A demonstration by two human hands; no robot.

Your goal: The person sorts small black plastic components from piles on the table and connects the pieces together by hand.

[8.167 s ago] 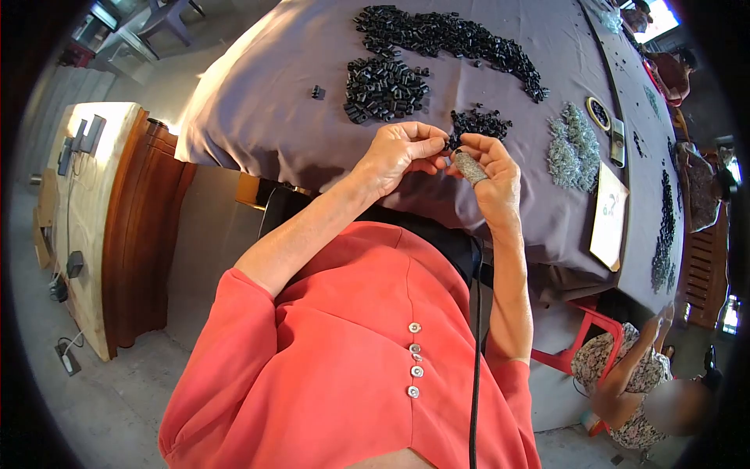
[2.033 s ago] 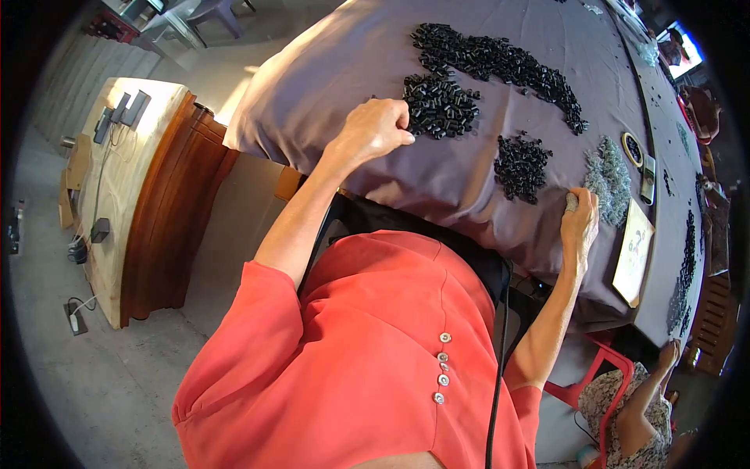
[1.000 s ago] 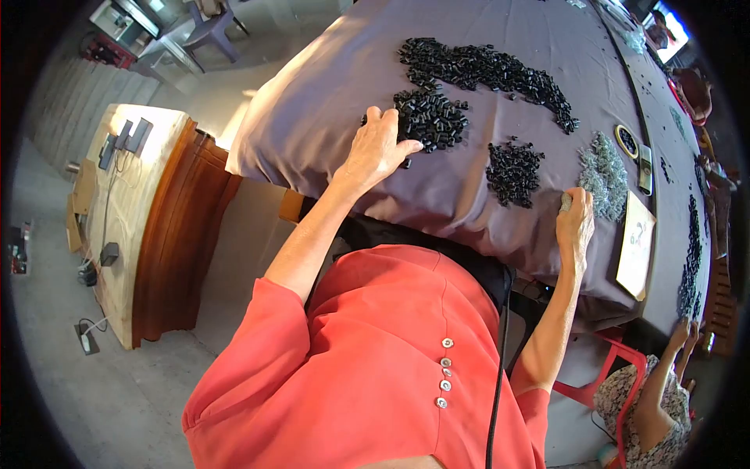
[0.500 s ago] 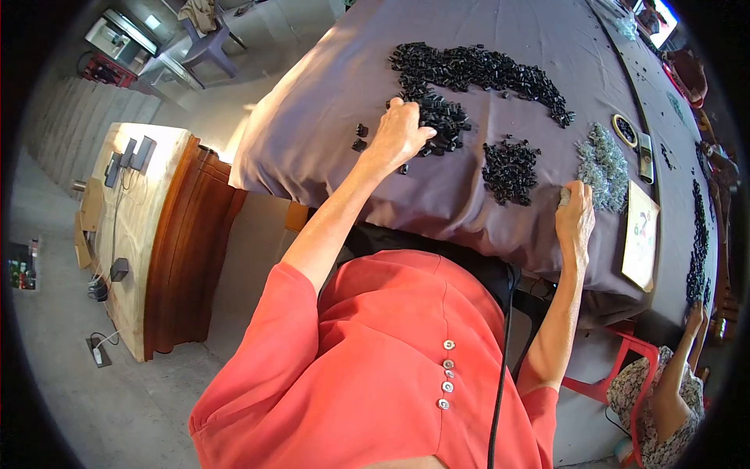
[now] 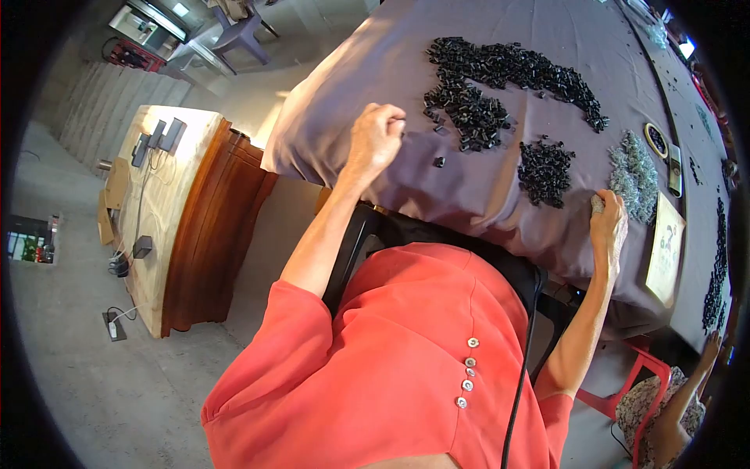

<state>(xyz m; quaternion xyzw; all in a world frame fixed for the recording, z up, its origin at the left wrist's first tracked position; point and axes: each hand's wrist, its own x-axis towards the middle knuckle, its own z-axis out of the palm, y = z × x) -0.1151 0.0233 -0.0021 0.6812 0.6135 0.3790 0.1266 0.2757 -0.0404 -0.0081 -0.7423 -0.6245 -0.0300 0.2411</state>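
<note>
My left hand [image 5: 377,141] is closed, its fingers curled in above the cloth near the table's front edge. A dark spot shows at its fingertips, but what it holds is hidden. To its right lies a heap of small black cylindrical pieces [image 5: 473,117], with one loose black piece [image 5: 439,162] in front. My right hand [image 5: 609,223] is also closed, low at the cloth, with a small pale grey clump [image 5: 598,205] at its thumb and fingers. Beside it rests a pile of clear, shiny small pieces [image 5: 634,178]. A smaller black heap [image 5: 545,172] sits between my hands.
A long curved band of black pieces [image 5: 523,66] lies farther back. A tape roll [image 5: 655,141], a slim device [image 5: 675,176] and a printed card [image 5: 665,248] are at the right. Another person's arm [image 5: 691,383] and a red chair [image 5: 637,363] are at far right. A wooden cabinet [image 5: 207,242] stands left.
My left hand has drawn left, away from the black heap, and its fingers have curled in. My right hand stays beside the clear pile. The whole view has shifted, moving the table rightward.
</note>
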